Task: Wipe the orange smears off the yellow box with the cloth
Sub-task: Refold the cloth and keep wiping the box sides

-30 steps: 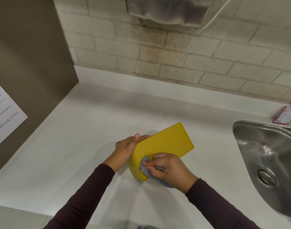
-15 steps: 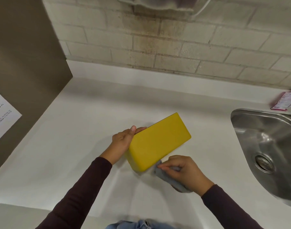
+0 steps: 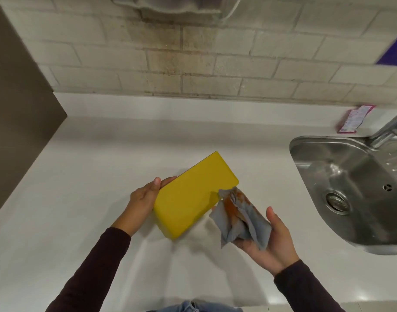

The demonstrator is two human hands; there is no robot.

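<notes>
The yellow box [image 3: 194, 194] lies tilted on the white counter, its top face plain yellow with no smear showing. My left hand [image 3: 144, 200] holds its left end, thumb along the top edge. To the right of the box, my right hand [image 3: 272, 242] is turned palm up and holds the crumpled grey cloth [image 3: 241, 218] just off the box's right edge. Orange stains show on the cloth's upper folds. The cloth's tip nearly touches the box's right corner.
A steel sink [image 3: 350, 188] with a drain and a tap fills the right side. A pink packet [image 3: 355, 118] lies on the ledge behind it. A brick wall runs along the back, a brown panel [image 3: 17, 122] stands at the left.
My right hand has lifted the cloth off the box's near end, moved to the right and turned palm up, showing the orange-stained folds. The left hand keeps its hold.
</notes>
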